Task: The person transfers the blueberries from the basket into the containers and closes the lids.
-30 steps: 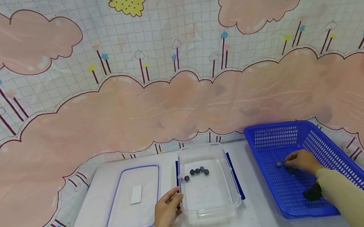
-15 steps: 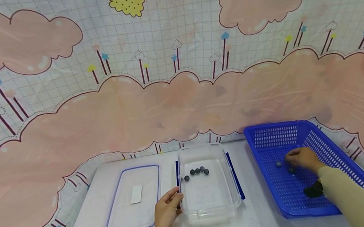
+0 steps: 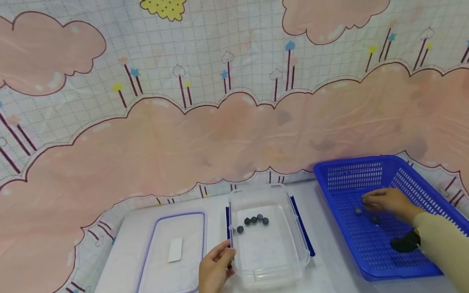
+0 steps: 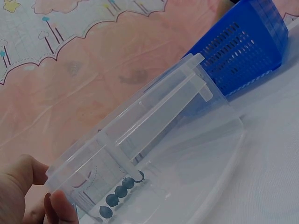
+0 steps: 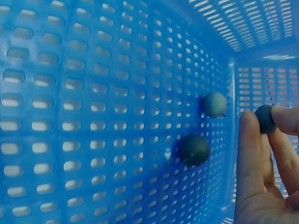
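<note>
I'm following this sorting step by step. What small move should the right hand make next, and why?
Probably lift the dark ball pinched in the right hand out of the blue basket toward the clear container, which the left hand steadies and which already holds similar balls.

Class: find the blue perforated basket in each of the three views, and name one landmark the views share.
Head: blue basket at the right of the table, right hand inside it.
Left wrist: top right, behind the clear container.
Right wrist: its holed floor fills the picture.
Shared landmark: the basket's blue perforated wall.
</note>
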Motion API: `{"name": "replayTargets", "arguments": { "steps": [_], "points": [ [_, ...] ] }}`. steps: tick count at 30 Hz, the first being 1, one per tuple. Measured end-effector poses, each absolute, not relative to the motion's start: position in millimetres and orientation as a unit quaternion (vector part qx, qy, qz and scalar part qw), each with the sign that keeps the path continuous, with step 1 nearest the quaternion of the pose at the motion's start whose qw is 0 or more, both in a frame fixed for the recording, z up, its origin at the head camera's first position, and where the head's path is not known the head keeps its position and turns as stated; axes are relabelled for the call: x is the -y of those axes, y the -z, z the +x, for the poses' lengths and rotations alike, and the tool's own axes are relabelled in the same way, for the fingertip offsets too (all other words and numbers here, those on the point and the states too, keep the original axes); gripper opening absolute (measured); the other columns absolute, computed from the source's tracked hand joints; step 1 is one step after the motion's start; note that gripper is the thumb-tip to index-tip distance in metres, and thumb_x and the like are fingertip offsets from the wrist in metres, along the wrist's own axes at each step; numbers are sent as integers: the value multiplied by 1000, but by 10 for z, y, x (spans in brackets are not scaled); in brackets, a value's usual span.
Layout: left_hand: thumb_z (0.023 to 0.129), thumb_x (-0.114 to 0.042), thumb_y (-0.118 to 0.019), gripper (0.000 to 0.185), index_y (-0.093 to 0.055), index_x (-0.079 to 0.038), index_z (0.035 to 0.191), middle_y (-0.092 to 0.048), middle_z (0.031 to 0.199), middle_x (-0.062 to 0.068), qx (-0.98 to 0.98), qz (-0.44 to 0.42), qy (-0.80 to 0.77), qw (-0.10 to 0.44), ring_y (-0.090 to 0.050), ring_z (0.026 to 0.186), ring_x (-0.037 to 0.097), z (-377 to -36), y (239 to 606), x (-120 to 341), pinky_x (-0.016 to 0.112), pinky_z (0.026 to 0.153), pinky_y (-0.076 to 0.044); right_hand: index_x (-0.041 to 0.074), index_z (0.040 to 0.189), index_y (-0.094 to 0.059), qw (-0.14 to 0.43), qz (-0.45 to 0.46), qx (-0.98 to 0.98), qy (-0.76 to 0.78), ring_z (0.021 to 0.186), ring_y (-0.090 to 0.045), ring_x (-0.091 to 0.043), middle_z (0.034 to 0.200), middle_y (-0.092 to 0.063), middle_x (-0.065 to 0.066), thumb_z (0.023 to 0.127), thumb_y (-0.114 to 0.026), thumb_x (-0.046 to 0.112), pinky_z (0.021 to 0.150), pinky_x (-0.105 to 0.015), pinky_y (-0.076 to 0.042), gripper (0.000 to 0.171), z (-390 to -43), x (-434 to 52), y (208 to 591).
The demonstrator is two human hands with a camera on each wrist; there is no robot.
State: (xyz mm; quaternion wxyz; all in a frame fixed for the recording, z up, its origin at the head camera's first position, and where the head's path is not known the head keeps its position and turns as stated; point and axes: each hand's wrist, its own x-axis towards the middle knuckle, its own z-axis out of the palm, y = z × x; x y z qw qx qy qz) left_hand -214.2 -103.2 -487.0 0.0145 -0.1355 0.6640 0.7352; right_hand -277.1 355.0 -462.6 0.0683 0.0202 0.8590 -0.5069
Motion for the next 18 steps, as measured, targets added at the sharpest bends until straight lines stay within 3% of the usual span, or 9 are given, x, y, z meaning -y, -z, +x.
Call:
{"name": "replayTargets", "arguments": {
  "steps": [8,14,18],
  "points": [
    [88,-10,-70,41,-63,3,127,-58,82,-4,-666,-138,-733,14,-51,72,11,-2135,4870,1035,19,54,-48,-24,133,-41,116,0,-809,576,100,-68,-11,128,-59,-29,102,-48,8,95,-38,-53,45,-2811,-3542,4620],
    [88,-10,-70,41,-63,2,126,-59,83,-3,-665,-138,-734,13,-51,72,10,-2139,4872,1035,19,54,-48,-20,140,-35,149,-17,-792,592,103,-65,-3,140,-49,-29,103,-51,16,104,-42,-43,54,-2862,-3488,4584],
    [88,-10,-70,41,-63,2,126,-59,83,-4,-664,-139,-734,13,-51,72,10,-2140,4870,1031,19,54,-48,-17,142,-35,162,-9,-780,605,102,-64,-1,137,-55,-21,101,-56,18,108,-45,-38,59,-2877,-3456,4547]
  ]
}}
